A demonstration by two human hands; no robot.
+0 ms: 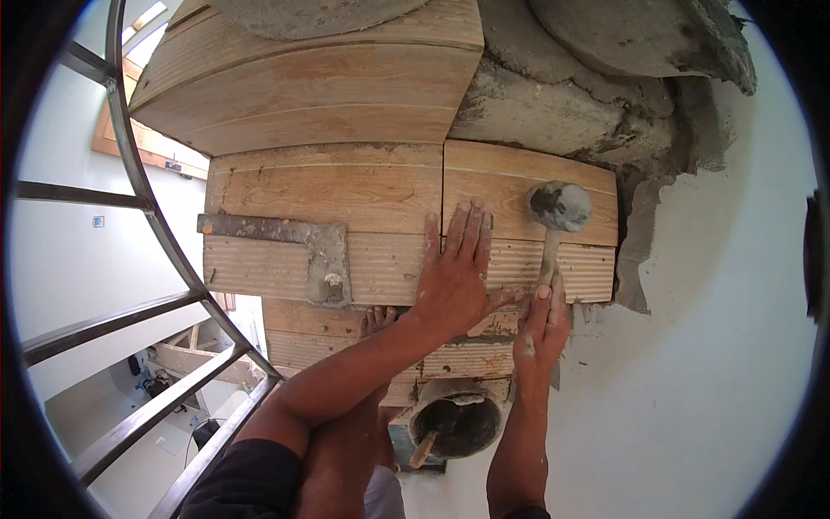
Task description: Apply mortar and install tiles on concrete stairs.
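My left hand (454,281) lies flat, its fingers stretched across the seam between two wood-patterned stair tiles. The longer left tile (346,186) and the shorter right tile (501,177) sit side by side, each with a ribbed front strip. A mallet (566,206) with a grey, mortar-smeared head is gripped near the end of its pale handle by my right hand (543,329). Its head is over the right tile; whether it touches cannot be told. On the left tile rests a dirty, L-shaped flat metal tool (272,228).
A tiled riser (294,99) stands behind, with rough concrete (553,108) to its right. A metal railing (147,208) runs along the left, above a lower floor. The white wall (692,346) borders the right. Below my hands stands a bucket (430,394) holding a wooden-handled tool (423,451).
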